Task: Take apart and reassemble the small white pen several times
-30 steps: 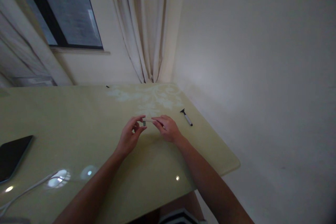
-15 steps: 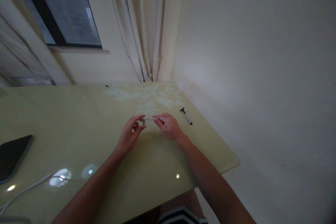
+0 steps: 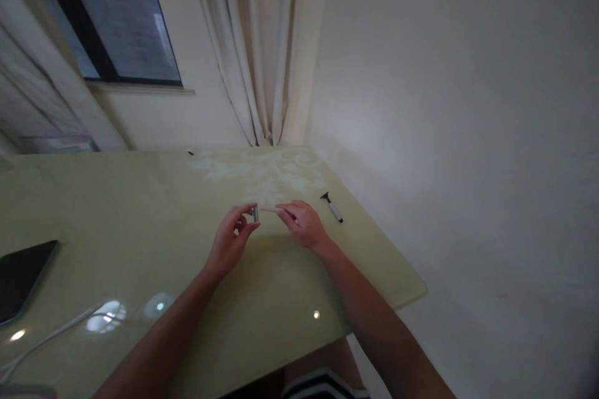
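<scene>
Over the table point(image 3: 187, 199), left fingers pinched a small cartridge point(image 3: 255, 214); right fingers gripped a thin stick point(image 3: 269, 209); contents unclear.

Left hand point(image 3: 233, 234) grips a small greenish piece point(image 3: 255, 214); right hand point(image 3: 303, 224) holds a pale stick point(image 3: 268, 209). Razor point(image 3: 332, 207) lies on worktop point(image 3: 374, 262).
</scene>
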Demonstrator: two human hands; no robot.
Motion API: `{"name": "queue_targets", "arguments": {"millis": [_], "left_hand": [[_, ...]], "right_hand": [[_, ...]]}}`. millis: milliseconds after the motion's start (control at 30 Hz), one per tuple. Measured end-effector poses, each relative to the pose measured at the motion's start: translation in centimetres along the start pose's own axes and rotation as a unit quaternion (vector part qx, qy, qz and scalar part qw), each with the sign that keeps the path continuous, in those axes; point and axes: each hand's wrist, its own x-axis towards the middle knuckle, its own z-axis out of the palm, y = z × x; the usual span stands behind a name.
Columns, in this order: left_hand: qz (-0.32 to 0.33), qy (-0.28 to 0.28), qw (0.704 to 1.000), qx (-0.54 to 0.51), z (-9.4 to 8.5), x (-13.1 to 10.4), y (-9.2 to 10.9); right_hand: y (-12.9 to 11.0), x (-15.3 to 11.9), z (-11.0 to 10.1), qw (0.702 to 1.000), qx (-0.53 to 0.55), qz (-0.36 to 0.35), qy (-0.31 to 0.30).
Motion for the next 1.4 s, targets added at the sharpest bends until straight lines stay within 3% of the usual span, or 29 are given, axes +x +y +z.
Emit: {"name": "queue_targets", "arguments": {"millis": [100,533,667,833,967,1133,1267,1400], "left_hand": [[0.004,-0.002,1.000,-0.005,-0.02,0.03,-0.06],[0.003,0.004,1.000,-0.002,0.02,0.02,0.15],[0.007,0.004,1.000,-0.008,0.00,0.07,0.13],[0.000,0.008,1.000,-0.006,-0.01,0.06,-0.08],[0.010,0.003,1.000,-0.014,0.05,0.03,-0.16],[0.003,0.004,1.000,-0.015,0.06,0.11,-0.12],[0.006,0.006,1.000,-0.021,0.10,0.12,-0.01],[0.009,0.010,1.000,-0.015,0.08,0.14,0.08]], "right_hand": [[-0.02,-0.01,-0.05,0.999,0.018,-0.025,-0.023],[-0.09,0.03,-0.04,1.000,0.017,-0.011,-0.005],[-0.01,-0.02,-0.05,0.999,0.027,-0.038,-0.028],[0.17,-0.01,0.00,1.000,0.022,-0.010,-0.004],[0.13,0.02,0.03,0.997,0.062,-0.033,-0.034],[0.41,0.04,-0.06,0.998,0.055,0.001,-0.006],[0.37,0.02,0.02,0.996,0.076,-0.036,-0.038],[0.35,0.02,-0.03,0.998,0.053,-0.012,-0.010]]}}
